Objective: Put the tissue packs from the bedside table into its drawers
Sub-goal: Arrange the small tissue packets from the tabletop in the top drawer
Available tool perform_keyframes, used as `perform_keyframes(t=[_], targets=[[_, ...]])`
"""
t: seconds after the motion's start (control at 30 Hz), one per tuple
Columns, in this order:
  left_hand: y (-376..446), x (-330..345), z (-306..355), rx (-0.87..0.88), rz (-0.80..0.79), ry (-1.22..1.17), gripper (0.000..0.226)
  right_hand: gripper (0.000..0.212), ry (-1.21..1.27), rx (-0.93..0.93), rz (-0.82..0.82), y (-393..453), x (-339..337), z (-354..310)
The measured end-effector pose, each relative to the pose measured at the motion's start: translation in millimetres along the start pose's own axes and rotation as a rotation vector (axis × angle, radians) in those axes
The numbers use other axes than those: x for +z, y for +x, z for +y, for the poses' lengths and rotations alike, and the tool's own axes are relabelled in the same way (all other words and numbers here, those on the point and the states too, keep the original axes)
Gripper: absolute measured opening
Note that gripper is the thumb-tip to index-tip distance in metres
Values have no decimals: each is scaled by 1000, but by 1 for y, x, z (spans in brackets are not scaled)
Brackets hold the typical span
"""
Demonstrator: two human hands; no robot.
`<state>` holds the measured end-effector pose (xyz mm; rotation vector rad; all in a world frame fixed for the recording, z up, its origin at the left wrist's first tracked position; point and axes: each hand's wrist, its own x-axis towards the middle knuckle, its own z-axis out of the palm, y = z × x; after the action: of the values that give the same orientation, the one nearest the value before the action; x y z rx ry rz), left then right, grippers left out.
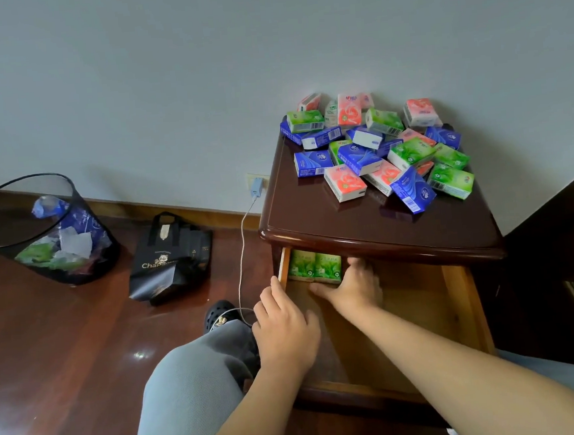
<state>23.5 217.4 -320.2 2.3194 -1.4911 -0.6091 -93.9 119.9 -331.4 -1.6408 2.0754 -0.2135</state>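
Two green tissue packs [314,267] stand side by side at the back left corner of the open drawer [423,309], their long axes running front to back and their printed faces turned up. The right hand [351,287] reaches into the drawer with its fingers spread and nearly straight; the fingertips rest against the right-hand pack, the thumb along its front edge, without curling round it. The left hand [285,327] hovers over the drawer's left wall, fingers loosely bent and holding nothing. On the bedside table [365,225] lies a loose heap of green, blue and pink tissue packs [380,155], pointing every way; their print is too small to read. On the floor, a black bag [170,257] reads "Cha…", beside a mesh bin [39,230] and a charger cable [242,255].
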Motion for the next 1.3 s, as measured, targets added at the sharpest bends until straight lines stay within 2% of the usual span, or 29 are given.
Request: perform_keyframes(t=[0.03, 0.1, 0.13, 0.17, 0.2, 0.27, 0.33, 0.37, 0.4, 0.5, 0.57, 0.67, 0.77, 0.93, 1.0, 1.17, 1.3], targets=[[-1, -2, 2, 6, 28, 15, 82, 100, -1, 40, -20, -3, -6, -1], [1, -9, 9, 70, 139, 24, 76, 76, -55, 96, -28, -12, -24, 2], [5, -12, 15, 123, 206, 24, 72, 58, -92, 83, -15, -17, -35, 5], [10, -16, 22, 181, 265, 29, 67, 50, -95, 42, 17, -20, -48, 10], [17, -21, 31, 235, 300, 38, 62, 52, -74, -23, 61, -21, -62, 14], [32, -33, 52, 323, 288, 49, 56, 52, 67, -193, 174, -16, -93, 23], [47, -44, 75, 383, 237, 52, 53, 30, 260, -338, 311, -1, -124, 28], [54, -48, 86, 407, 216, 48, 52, 21, 339, -348, 365, 11, -137, 31], [60, -51, 96, 426, 192, 32, 51, 30, 383, -313, 389, 24, -147, 34], [74, -52, 117, 438, 93, -71, 51, 86, 392, -78, 273, 53, -159, 52], [81, -49, 124, 378, 5, -200, 54, 99, 330, -46, 233, 63, -153, 64], [96, -48, 128, 179, -46, -438, 61, 105, 128, -70, 289, 73, -141, 66], [112, -45, 129, 74, -8, -508, 69, 106, 102, -42, 310, 80, -135, 61], [133, -37, 145, 113, 42, -405, 98, 99, 131, -68, 303, 86, -132, 66], [141, -35, 152, 119, 33, -323, 103, 97, 148, -60, 284, 89, -132, 68], [150, -33, 162, 96, 32, -157, 102, 93, 155, -61, 255, 91, -135, 68], [151, -34, 167, 43, 34, -142, 89, 91, 176, -48, 239, 95, -140, 65]])
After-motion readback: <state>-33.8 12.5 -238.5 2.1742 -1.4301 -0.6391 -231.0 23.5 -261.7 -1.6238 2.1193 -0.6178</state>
